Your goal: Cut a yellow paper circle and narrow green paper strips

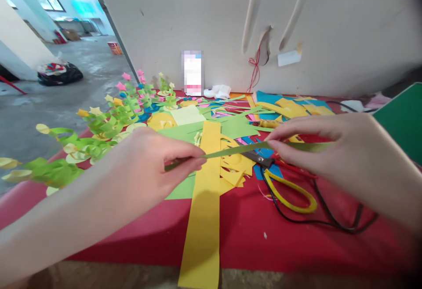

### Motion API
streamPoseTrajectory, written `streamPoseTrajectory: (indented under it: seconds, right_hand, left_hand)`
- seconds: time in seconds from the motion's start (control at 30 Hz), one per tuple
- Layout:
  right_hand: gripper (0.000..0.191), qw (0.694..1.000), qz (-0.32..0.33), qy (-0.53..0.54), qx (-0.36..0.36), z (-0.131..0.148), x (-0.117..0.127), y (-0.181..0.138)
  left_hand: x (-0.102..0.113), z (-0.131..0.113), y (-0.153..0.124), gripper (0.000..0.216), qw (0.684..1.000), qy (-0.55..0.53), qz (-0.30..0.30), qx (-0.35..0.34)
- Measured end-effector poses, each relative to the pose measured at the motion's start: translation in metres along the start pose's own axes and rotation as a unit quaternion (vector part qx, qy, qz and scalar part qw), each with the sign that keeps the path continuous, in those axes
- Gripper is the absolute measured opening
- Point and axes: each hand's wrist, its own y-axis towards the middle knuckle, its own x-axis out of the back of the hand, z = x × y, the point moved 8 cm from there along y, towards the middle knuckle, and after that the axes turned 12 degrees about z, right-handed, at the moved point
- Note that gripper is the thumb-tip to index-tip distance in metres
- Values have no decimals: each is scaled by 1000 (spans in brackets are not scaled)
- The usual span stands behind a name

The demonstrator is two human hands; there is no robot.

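Observation:
A narrow green paper strip [235, 149] stretches between my two hands above the table. My left hand [154, 166] pinches its left end between thumb and fingers. My right hand [316, 146] pinches the strip's right part, its fingertips pressed together. Beneath the strip lie a long yellow paper strip [202, 218] and yellow-handled scissors [286, 188] on the red tablecloth [253, 232].
Green paper stems with yellow and pink flowers [108, 122] crowd the table's left side. Coloured paper scraps [237, 117] cover the back. A black cable [329, 218] loops near the scissors. A green sheet [402, 117] stands at the right, a grey wall [204, 20] behind.

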Motion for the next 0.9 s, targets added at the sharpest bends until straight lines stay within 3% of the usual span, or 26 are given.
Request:
streamPoseTrajectory:
  seconds: [0.13, 0.3, 0.4, 0.6, 0.77, 0.9]
  right_hand:
    - [8, 999, 19, 3, 41, 12, -14, -4]
    - [13, 991, 58, 32, 112, 38, -45, -14]
    - [12, 989, 66, 31, 131, 44, -48, -16]
    - [12, 992, 43, -17, 116, 37, -23, -12]
    - [5, 991, -14, -86, 103, 21, 4, -9]
    - [5, 987, -42, -145, 46, -5, 19, -5]
  left_hand:
    - [-12, 1, 2, 21, 999, 49, 2, 16]
    - [-39, -23, 4, 17, 996, -17, 36, -82]
    - [-38, -29, 1, 19, 994, -16, 17, -105]
    - [-8, -28, -6, 11, 993, 22, -66, -98]
    - [8, -23, -5, 16, 995, 27, -71, -72]
    - [11, -15, -3, 18, 997, 20, -58, -42]
